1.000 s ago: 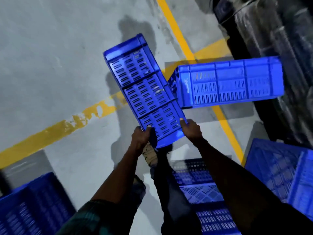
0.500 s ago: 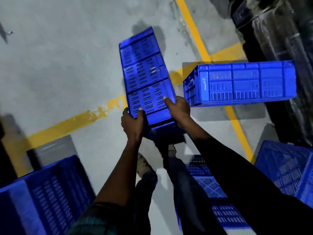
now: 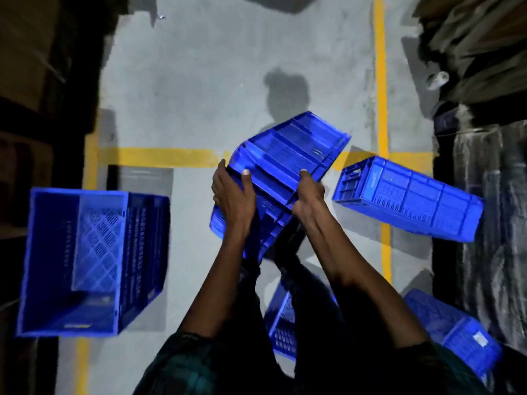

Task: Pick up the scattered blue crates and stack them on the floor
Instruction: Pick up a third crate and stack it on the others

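Observation:
I hold a blue slotted crate [image 3: 288, 158] tilted in the air in front of me. My left hand [image 3: 232, 195] grips its near left edge and my right hand [image 3: 309, 196] grips its near right edge. An open blue crate [image 3: 85, 260] stands on the floor at the left with its inside showing. Another blue crate [image 3: 410, 201] lies on its side at the right. Two more blue crates lie near my legs, one [image 3: 282, 326] between them and one [image 3: 456, 332] at the lower right, both partly hidden by my arms.
The grey concrete floor [image 3: 214, 75] carries yellow painted lines [image 3: 159, 157]. Dark shelving [image 3: 34, 81] rises at the left. Wrapped dark goods [image 3: 484, 195] stand along the right side. My legs and feet are below the held crate.
My view has turned left, bringing the open left crate into full sight. The held crate has tipped flatter and swung in my hands. Both hands have kept their grip.

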The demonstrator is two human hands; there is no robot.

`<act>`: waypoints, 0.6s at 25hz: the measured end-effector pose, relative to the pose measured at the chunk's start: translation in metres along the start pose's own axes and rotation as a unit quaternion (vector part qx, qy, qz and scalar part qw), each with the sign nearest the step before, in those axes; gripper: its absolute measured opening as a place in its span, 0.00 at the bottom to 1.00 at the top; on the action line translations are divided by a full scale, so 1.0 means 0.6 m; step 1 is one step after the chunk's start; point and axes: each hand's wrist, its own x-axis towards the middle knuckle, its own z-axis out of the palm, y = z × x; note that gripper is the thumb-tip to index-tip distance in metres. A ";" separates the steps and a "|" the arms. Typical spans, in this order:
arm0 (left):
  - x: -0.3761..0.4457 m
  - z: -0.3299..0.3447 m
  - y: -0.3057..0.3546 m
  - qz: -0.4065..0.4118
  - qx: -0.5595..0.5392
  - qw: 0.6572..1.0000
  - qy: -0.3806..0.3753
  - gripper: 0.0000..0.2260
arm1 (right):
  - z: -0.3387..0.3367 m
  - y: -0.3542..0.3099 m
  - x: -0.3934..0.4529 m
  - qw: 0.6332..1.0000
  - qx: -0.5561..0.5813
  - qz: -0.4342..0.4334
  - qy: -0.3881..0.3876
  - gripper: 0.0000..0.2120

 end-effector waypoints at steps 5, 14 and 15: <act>-0.099 -0.167 -0.016 0.062 -0.043 0.994 0.074 0.23 | 0.024 -0.024 -0.168 0.974 0.162 0.077 -0.139 0.14; -0.203 -0.412 0.006 0.188 0.110 0.949 0.228 0.22 | -0.010 -0.003 -0.380 0.906 0.097 0.177 -0.373 0.08; -0.209 -0.429 0.014 0.193 0.158 0.939 0.238 0.24 | 0.003 0.002 -0.396 0.910 0.132 0.224 -0.324 0.12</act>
